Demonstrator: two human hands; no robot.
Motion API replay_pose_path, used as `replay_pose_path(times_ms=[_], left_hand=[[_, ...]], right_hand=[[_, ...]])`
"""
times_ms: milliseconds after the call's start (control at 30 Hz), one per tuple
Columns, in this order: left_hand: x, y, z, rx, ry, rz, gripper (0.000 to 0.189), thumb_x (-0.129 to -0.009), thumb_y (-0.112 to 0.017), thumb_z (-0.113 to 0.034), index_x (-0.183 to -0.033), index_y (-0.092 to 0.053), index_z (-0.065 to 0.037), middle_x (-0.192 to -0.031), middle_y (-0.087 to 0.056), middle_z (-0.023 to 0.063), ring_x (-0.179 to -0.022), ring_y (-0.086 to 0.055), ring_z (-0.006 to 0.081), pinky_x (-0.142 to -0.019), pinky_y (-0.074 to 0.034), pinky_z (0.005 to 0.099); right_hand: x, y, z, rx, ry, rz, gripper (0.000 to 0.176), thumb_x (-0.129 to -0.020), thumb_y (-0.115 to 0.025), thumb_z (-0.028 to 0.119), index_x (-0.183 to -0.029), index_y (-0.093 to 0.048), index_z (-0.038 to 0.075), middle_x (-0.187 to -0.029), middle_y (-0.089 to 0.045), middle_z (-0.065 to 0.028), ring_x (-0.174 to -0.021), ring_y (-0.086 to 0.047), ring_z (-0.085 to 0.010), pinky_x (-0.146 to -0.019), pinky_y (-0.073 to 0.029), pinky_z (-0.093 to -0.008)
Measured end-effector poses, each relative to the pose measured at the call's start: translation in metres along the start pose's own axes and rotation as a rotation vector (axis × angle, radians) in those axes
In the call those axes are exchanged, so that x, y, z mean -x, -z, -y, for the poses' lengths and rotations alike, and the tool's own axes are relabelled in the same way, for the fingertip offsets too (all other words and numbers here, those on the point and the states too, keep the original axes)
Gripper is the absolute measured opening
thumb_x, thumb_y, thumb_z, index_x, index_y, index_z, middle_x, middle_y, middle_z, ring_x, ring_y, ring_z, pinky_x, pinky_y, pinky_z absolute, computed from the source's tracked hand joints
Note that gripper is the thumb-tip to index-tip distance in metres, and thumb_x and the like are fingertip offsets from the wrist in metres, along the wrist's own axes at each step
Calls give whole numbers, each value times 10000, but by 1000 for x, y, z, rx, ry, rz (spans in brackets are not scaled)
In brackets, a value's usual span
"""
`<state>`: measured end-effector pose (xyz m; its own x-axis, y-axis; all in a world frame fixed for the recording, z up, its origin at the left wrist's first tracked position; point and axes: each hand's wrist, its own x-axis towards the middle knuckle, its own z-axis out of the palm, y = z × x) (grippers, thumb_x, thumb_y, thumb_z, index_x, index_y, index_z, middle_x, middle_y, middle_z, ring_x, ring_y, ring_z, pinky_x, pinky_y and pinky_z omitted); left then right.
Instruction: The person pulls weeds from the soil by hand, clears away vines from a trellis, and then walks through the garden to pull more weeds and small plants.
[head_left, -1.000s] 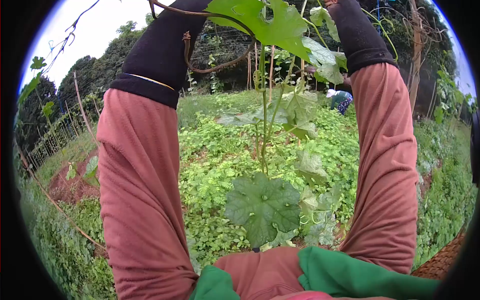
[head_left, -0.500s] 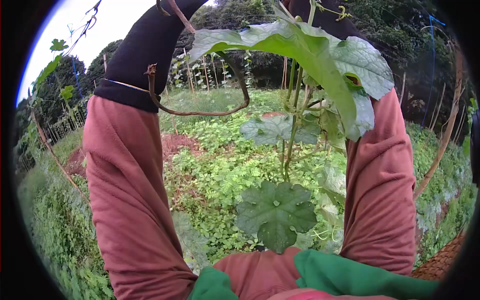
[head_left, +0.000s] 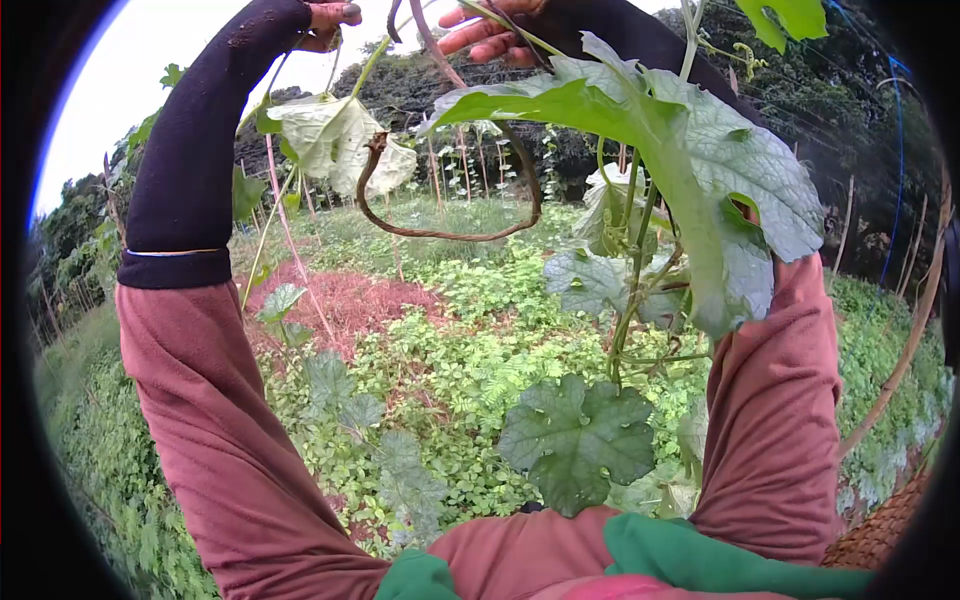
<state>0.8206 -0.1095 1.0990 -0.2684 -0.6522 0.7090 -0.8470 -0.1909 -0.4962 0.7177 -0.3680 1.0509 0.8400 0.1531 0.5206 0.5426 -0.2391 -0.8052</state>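
Up at the top of the view, both hands are raised among the leaves, so the step in hand looks like overhead handling of the vine. Over on the left, the left hand (head_left: 328, 22) is partly cut off: fingers bent, a leaf stalk (head_left: 371, 67) just below and right, and whether they pinch anything, I cannot tell. Near the centre, the right hand (head_left: 495, 34) shows fingers long and loosely spread, a green stem (head_left: 535, 40) crossing close by, no firm grip visible. And the climbing vine (head_left: 628, 320)? Right of centre, its big ragged leaf (head_left: 640, 120) partly covering the right sleeve (head_left: 775, 400). A pale leaf (head_left: 340, 140) hangs below the left hand, while a dry brown stem (head_left: 455, 238) loops down mid-view. From here, I'd judge, any move calls for light fingers, clear of that loop, with no tug on the soft stems.
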Motion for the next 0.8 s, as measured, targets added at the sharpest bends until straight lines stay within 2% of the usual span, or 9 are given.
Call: replay_pose_path(times_ms=[167,267,333,367,400,500,567,733,800], left_hand=[[0,48,26,-307,7,-227,312,-734,-662,-176,-1001,-598,-29,-831,-582,136,-825,-574,235,-706,-459,316],[-12,62,36,-551,52,-454,313,-728,-667,-171,-995,-598,-23,-820,-582,143,-821,-575,243,-702,-459,318],[-28,60,36,-736,202,-596,342,-722,-677,-182,-1015,-603,-21,-815,-585,147,-825,-578,239,-705,-459,302],[-36,60,23,-719,301,-507,325,-727,-672,-173,-1009,-608,-24,-851,-584,147,-848,-575,245,-721,-461,311],[-43,56,16,-714,370,-405,322,-729,-670,-172,-1009,-608,-25,-858,-581,147,-852,-574,246,-724,-461,313],[-61,38,13,-607,402,-244,314,-732,-663,-167,-1008,-608,-28,-878,-575,148,-866,-568,250,-734,-459,319],[-71,26,12,-540,398,-181,308,-734,-658,-163,-1008,-608,-30,-891,-571,149,-876,-564,252,-740,-457,323],[-83,6,19,-430,412,-104,295,-740,-646,-155,-1006,-608,-34,-924,-560,151,-899,-554,259,-756,-454,333],[-88,2,20,-403,410,-96,289,-743,-641,-152,-1006,-608,-36,-938,-556,151,-908,-550,262,-762,-452,337]], right_hand=[[-24,14,13,-114,14,179,311,-880,-524,199,-1138,-521,25,-1047,-605,-82,-764,-582,-121,-614,-455,-246],[-13,28,17,-133,-8,67,313,-879,-532,220,-1125,-529,26,-1036,-609,-79,-768,-583,-126,-639,-460,-264],[-6,37,14,-153,-1,56,304,-856,-545,191,-1110,-534,24,-1035,-598,-75,-798,-573,-146,-668,-462,-277],[-1,38,12,-162,2,50,300,-845,-552,177,-1102,-537,23,-1034,-593,-72,-813,-568,-157,-682,-463,-284],[5,38,9,107,104,-65,334,-907,-480,245,-1150,-518,20,-893,-637,-32,-716,-606,-81,-607,-497,-169],[59,15,10,39,49,-212,329,-886,-520,230,-1162,-523,50,-904,-633,2,-734,-599,-83,-651,-506,-216],[105,-43,11,209,292,-396,316,-888,-516,231,-1142,-528,43,-884,-633,-11,-742,-593,-92,-646,-494,-221],[149,24,-26,425,134,-443,297,-884,-514,239,-1097,-548,35,-872,-633,-25,-726,-591,-93,-622,-482,-228],[167,21,-20,498,26,-480,282,-880,-514,239,-1068,-558,34,-870,-633,-33,-713,-590,-91,-601,-472,-230]])
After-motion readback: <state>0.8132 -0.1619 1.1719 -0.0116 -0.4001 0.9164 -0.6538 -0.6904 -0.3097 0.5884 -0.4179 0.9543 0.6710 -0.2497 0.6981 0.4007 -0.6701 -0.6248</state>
